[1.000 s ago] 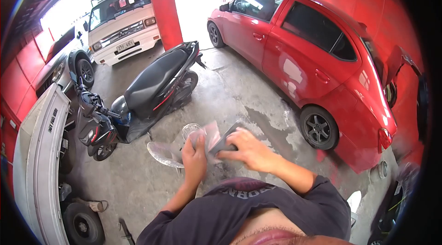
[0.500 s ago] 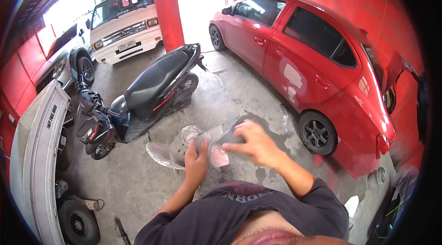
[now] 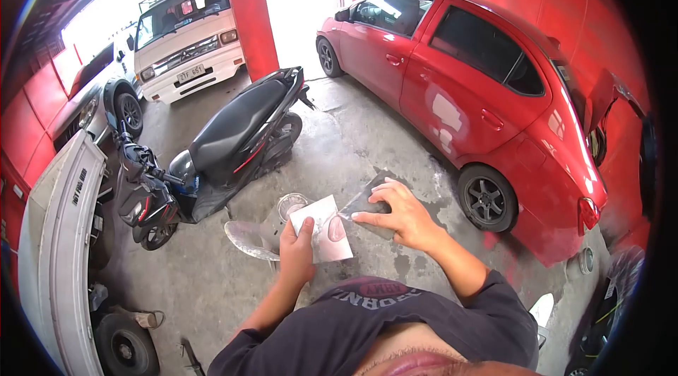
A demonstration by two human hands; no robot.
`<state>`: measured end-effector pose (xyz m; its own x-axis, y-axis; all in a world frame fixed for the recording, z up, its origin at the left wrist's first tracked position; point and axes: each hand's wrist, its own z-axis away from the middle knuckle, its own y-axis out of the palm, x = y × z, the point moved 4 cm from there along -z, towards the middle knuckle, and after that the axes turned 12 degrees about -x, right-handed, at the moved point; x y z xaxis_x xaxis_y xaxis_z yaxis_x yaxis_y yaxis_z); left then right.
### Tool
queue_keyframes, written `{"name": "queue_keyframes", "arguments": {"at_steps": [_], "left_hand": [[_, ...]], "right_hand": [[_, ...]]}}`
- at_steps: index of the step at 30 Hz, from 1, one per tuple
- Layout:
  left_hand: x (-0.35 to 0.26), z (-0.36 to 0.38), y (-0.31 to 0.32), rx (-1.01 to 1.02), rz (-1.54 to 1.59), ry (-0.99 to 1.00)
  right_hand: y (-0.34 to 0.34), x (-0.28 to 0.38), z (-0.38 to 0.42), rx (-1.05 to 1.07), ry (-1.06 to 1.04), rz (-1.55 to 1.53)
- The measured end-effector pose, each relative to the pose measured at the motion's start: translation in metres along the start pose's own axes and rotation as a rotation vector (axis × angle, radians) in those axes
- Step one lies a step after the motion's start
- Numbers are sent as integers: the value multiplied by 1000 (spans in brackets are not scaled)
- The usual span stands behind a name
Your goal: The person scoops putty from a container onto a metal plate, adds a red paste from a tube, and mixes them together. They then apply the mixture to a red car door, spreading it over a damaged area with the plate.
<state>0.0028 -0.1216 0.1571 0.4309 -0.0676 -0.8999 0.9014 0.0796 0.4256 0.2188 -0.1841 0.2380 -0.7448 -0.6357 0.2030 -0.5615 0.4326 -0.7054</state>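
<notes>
My left hand (image 3: 296, 252) is closed on a flat white board (image 3: 321, 210), its thumb lying over the near left edge. A patch of pinkish putty (image 3: 335, 230) is smeared on the board's face. In my right hand (image 3: 402, 217) is a dark, flat putty spreader (image 3: 374, 199), pinched between thumb and fingers. The spreader's narrow corner meets the board's right edge beside the putty. Below and left of the board, a round tin (image 3: 291, 205) rests by a worn, curved grey seat (image 3: 251, 240), partly hidden by my left hand.
A black scooter (image 3: 244, 125) stands ahead to the left. On the right is a red car (image 3: 452, 79) with pale patches on its rear door. A white van (image 3: 180, 44) is behind a red pillar (image 3: 251, 16). A loose tyre (image 3: 126, 344) lies at lower left.
The spreader has drawn back to the right from over the board, and my right hand with it. The board now shows more of its white face, tilted toward me.
</notes>
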Motion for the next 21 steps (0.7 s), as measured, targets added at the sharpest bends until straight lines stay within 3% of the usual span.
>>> {"name": "queue_keyframes", "arguments": {"at_steps": [1,4,8,11,14,15,16,18,21], "left_hand": [[1,-2,-3,5,-126,163],[-28,-5,2,-46,-337,319],[-18,-8,-4,-103,-233,387],[-16,18,25,14,288,-364],[-4,9,13,94,216,-294],[-4,8,10,18,117,-223],[-11,6,12,43,-112,3],[-16,11,17,88,-576,434],[-12,-1,7,-3,-430,375]], "right_hand": [[-1,15,-9,-23,-25,-53],[19,47,-9,145,-129,-94],[1,36,-1,297,-90,-63],[-5,38,-3,17,-77,-187],[-1,1,16,-64,65,-169],[-4,-11,21,-50,113,-115],[-6,-19,21,-39,163,-63],[-4,8,2,-38,42,-28],[13,35,0,70,-52,-132]]}}
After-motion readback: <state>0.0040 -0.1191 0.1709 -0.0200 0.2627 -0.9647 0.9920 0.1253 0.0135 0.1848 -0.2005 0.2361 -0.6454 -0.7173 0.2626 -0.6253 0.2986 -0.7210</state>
